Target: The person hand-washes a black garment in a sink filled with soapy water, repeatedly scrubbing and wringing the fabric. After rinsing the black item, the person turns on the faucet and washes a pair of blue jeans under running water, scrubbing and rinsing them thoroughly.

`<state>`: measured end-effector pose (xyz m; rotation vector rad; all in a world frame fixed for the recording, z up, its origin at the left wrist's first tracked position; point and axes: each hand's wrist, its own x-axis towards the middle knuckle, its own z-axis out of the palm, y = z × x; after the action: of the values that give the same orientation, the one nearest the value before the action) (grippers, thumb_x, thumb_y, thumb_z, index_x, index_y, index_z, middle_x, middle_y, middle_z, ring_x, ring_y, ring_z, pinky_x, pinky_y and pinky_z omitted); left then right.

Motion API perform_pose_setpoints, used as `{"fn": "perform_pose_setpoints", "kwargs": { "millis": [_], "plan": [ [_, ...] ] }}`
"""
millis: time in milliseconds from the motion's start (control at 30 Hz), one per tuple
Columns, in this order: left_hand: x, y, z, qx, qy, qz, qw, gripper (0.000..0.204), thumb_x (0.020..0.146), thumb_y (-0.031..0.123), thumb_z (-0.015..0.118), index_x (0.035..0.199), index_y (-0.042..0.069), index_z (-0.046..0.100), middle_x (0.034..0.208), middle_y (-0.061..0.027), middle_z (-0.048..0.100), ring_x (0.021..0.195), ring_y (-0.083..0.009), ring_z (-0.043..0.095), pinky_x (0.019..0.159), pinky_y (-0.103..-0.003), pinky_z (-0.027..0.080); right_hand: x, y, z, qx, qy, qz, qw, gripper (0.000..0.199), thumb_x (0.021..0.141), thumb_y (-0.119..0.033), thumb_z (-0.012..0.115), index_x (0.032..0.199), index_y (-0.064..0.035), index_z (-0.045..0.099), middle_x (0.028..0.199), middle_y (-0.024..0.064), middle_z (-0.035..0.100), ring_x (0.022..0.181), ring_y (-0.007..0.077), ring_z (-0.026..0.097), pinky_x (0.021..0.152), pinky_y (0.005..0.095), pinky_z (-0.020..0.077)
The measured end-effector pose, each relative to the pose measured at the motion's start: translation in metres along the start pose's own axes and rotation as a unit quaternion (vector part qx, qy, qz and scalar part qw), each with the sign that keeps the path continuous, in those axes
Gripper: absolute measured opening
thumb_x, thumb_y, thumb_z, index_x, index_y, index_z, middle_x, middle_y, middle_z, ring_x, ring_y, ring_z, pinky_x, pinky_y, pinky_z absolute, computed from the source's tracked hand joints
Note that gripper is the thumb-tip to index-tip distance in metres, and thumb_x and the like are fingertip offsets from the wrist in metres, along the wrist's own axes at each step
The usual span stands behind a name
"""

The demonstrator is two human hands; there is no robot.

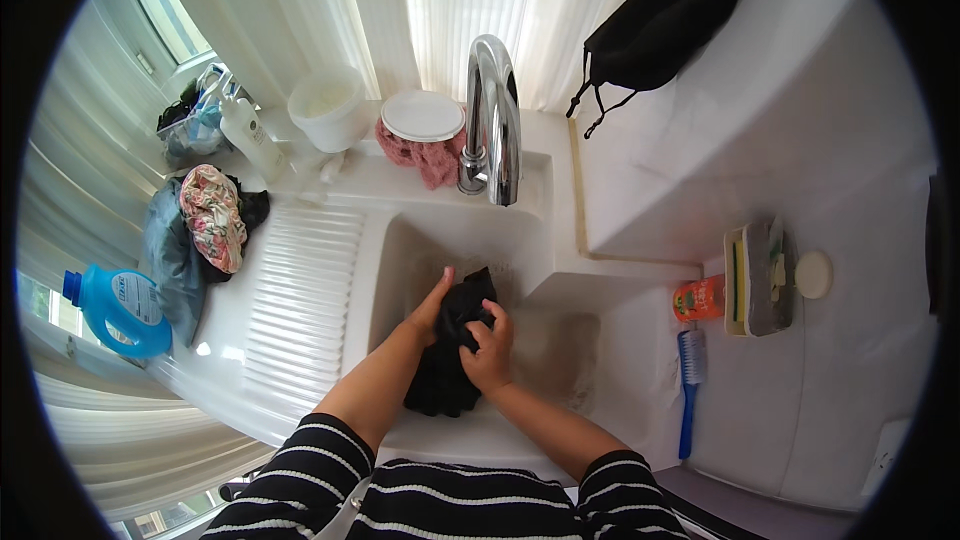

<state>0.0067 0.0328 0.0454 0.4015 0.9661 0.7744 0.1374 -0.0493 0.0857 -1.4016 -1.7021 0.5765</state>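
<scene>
A bunched black cloth [447, 377] is between my hands over the white sink basin [393, 250]. My left hand [431, 310] is closed on its left side, thumb pointing up, with the other fingers mostly hidden by the fabric. On the right side, my right hand [488, 350] grips the cloth with curled fingers. The cloth's lower end hangs toward the near rim of the sink. Just beyond my hands stands a chrome faucet [492, 120]; no water stream shows from it.
A ribbed washboard [305, 290] lies left of the basin, with a blue detergent bottle [125, 310] and piled clothes [212, 215] farther left. Behind are a white bucket [328, 110] and a pink cloth [430, 155]. A blue brush [690, 380] lies at right; a black mask [655, 25] hangs above.
</scene>
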Motion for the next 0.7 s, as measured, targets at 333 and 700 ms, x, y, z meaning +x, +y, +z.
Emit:
{"fn": "perform_pose_setpoints", "kwargs": {
  "millis": [333, 700],
  "plan": [
    [-0.027, -0.022, 0.005, -0.386, -0.272, -0.042, 0.880, 0.055, 0.087, 0.060, 0.042, 0.115, 0.014, 0.054, 0.114, -0.0098, 0.057, 0.108, -0.0279, 0.053, 0.092, -0.042, 0.044, 0.028, -0.049, -0.003, -0.097, 0.044, -0.205, 0.973, 0.039, 0.062, -0.043, 0.074, 0.076, -0.0109, 0.056, 0.114, 0.0120, 0.050, 0.108, 0.0313, 0.045, 0.083, 0.0494, 0.0325],
    [-0.053, -0.034, 0.004, -0.191, -0.017, -0.046, 0.980, 0.045, 0.089, 0.046, 0.046, 0.107, 0.007, 0.057, 0.104, -0.0112, 0.059, 0.097, -0.0261, 0.057, 0.081, -0.039, 0.048, 0.029, -0.035, -0.002, -0.038, 0.086, -0.177, 0.980, 0.022, 0.062, -0.025, 0.067, 0.067, -0.0077, 0.054, 0.074, 0.0116, 0.052, 0.072, 0.0317, 0.051, 0.068, 0.0423, 0.0394]
  ]
}}
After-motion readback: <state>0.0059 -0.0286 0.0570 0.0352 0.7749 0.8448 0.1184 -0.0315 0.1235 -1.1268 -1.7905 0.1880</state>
